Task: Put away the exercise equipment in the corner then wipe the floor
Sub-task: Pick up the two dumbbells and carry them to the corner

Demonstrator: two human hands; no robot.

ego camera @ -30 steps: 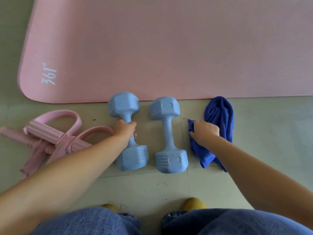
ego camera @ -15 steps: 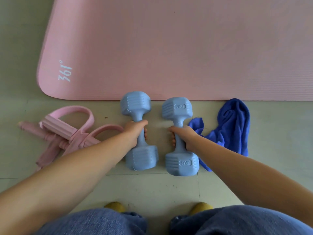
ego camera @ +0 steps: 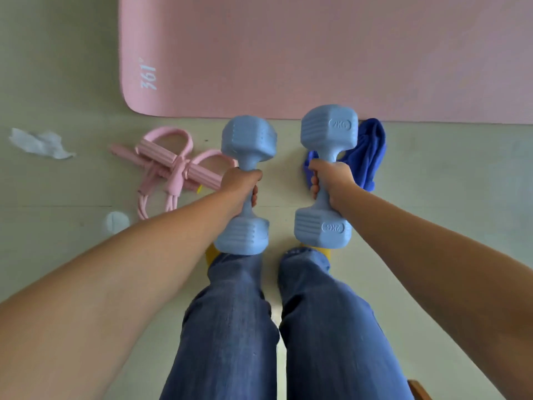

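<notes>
Two light blue dumbbells are held off the floor in front of my legs. My left hand (ego camera: pixel 240 187) grips the handle of the left dumbbell (ego camera: pixel 248 140). My right hand (ego camera: pixel 331 180) grips the handle of the right dumbbell (ego camera: pixel 328 128), marked 2KG. A pink exercise mat (ego camera: pixel 317 53) lies flat on the floor beyond them. A pink pedal resistance band (ego camera: pixel 173 166) lies on the floor to the left. A dark blue cloth (ego camera: pixel 369 151) lies crumpled on the floor behind my right hand.
A crumpled white tissue (ego camera: pixel 40 142) lies at the far left and a small white round piece (ego camera: pixel 116 222) nearer me. My legs in blue jeans (ego camera: pixel 288 327) and yellow shoes stand below the dumbbells. A brown wooden corner (ego camera: pixel 418 389) shows at bottom right.
My right hand left the blue cloth and took the right dumbbell's handle. Both dumbbells have risen off the floor, and my view is higher, showing my legs straightened.
</notes>
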